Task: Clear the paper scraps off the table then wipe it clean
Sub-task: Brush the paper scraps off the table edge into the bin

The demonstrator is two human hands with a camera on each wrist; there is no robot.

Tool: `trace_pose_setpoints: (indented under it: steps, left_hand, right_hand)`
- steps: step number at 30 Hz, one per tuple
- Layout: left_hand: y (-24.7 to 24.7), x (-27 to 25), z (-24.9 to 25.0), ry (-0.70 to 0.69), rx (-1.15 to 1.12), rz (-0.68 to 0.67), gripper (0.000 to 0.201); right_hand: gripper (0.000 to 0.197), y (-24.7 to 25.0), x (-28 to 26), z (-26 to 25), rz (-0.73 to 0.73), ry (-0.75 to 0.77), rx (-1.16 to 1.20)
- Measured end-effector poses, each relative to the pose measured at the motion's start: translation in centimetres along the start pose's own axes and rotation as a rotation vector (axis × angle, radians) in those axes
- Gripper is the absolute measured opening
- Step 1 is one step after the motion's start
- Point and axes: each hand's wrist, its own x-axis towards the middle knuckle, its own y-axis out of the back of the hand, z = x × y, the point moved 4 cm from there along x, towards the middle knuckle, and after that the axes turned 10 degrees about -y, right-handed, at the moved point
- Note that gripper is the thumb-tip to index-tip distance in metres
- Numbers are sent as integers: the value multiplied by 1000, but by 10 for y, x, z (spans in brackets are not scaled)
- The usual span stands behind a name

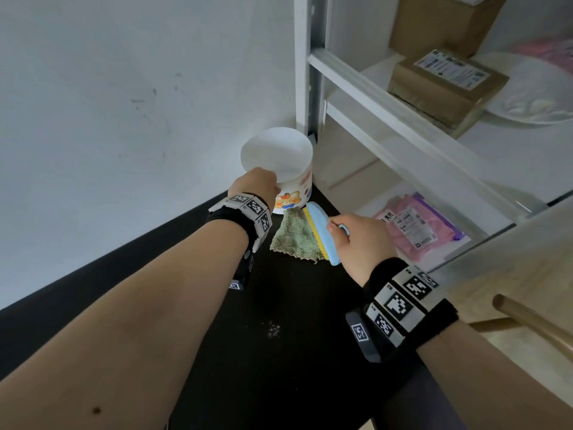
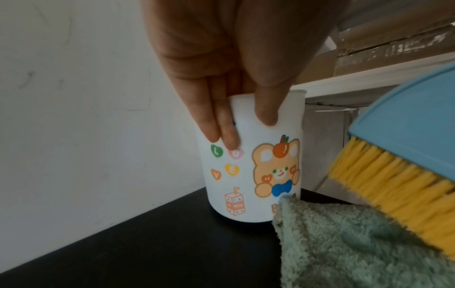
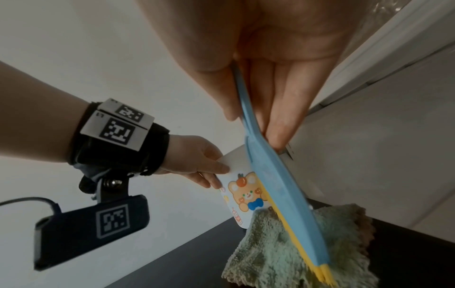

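A white cup printed with a cartoon bear stands in the far corner of the black table. My left hand grips its wall near the rim, fingers and thumb on the outside. My right hand pinches the handle of a blue brush with yellow bristles. The brush lies across a green fluffy cloth right beside the cup. A small patch of tiny white paper scraps lies on the table nearer to me, between my forearms.
A white wall runs along the table's left edge. A white metal shelf frame stands on the right with cardboard boxes on it and a pink packet below. A wooden chair part is at the right edge.
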Motion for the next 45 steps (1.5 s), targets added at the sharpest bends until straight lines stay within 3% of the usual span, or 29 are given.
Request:
trace_pose_setpoints:
  steps: [8, 16, 23, 30, 33, 37, 40, 45]
  left_hand:
    - [16, -78, -40, 69, -32, 113, 34]
    - [16, -162, -63, 54, -30, 99, 37]
    - [6, -237, -78, 30, -35, 100, 36]
    - [-8, -311, -102, 58, -36, 118, 37]
    - [-16, -337, -115, 82, -42, 121, 37]
    - [-19, -366, -133, 153, -73, 181, 33]
    - [-14, -384, -149, 214, -64, 224, 30]
    - [-15, -409, -177, 320, -60, 187, 33]
  right_hand:
    - [33, -10, -38, -29, -61, 76, -144]
    - [29, -46, -81, -35, -145, -20, -420]
    - [39, -97, -124, -41, -223, -157, -353]
    - [40, -167, -206, -82, -353, 12, -373]
    - [38, -168, -226, -98, -330, 133, -329]
    - [37, -143, -214, -93, -167, 13, -406]
    - [38, -147, -205, -89, -175, -90, -467]
    - [38, -195, -227, -128, -287, 53, -419]
